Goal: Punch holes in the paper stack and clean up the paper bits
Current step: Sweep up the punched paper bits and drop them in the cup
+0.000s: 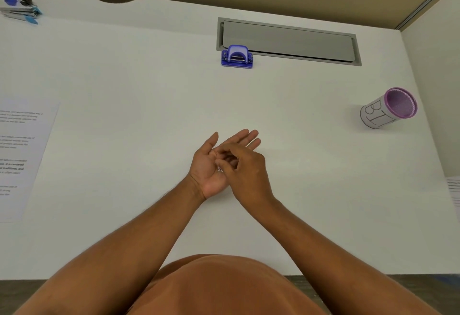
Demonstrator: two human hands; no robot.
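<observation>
Cupping my left hand (211, 165) palm-up with fingers spread flat above the white worktop (149, 85), I keep it level so the tiny white paper bits (219, 169) near its heel don't spill. My right hand (245, 170) curls over it, fingertips seemingly pinching; whether they hold anything I cannot tell. I should carry the bits to the purple mesh cup wrapped in hand-lettered paper (388, 109), far right. The small blue hole punch (237, 56) stands well beyond.

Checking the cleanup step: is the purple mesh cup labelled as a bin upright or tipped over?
Upright. The purple mesh cup stands on its base on the white desk, its open rim facing up. Whether it holds paper bits cannot be told.
</observation>
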